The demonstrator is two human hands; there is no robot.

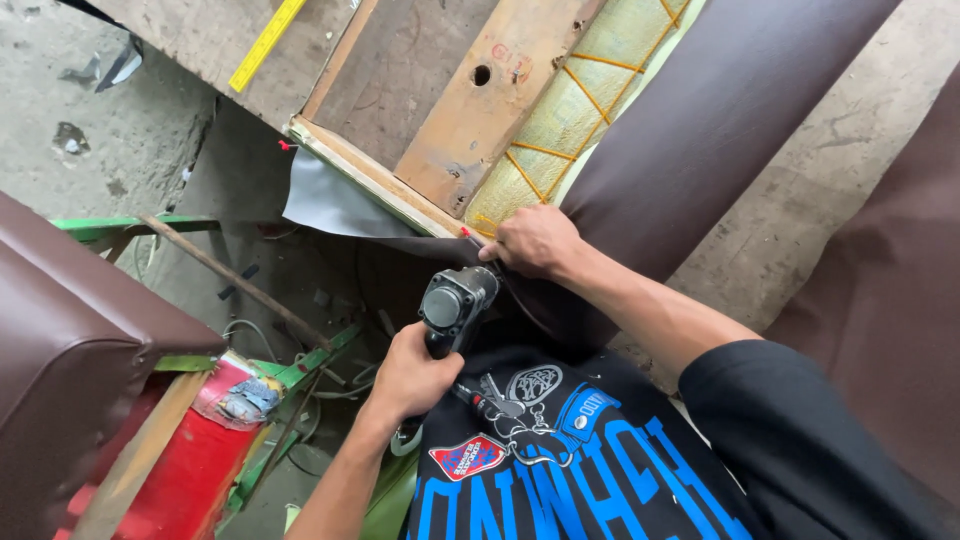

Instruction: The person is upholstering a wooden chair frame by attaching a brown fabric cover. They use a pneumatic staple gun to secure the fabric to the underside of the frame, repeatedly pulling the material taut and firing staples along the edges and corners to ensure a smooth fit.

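Note:
My left hand (pixel 410 378) grips the handle of a black pneumatic staple gun (pixel 455 305), whose nose points up toward the frame's edge. Just above it, my right hand (pixel 535 240) pinches the dark brown vinyl cover (pixel 690 130) and holds it tight against the corner of a wooden furniture frame (pixel 480 100). Yellow webbing with orange cord (pixel 575 105) shows inside the frame beside the vinyl. A grey lining sheet (pixel 325 200) hangs from the frame's lower edge, left of my right hand.
A yellow tape measure (pixel 265 45) lies on the board at the top left. A brown padded cushion (pixel 70 340) stands at the left above red and green metal parts (pixel 190 450). More brown vinyl (pixel 890 300) is at the right, over concrete floor (pixel 800 200).

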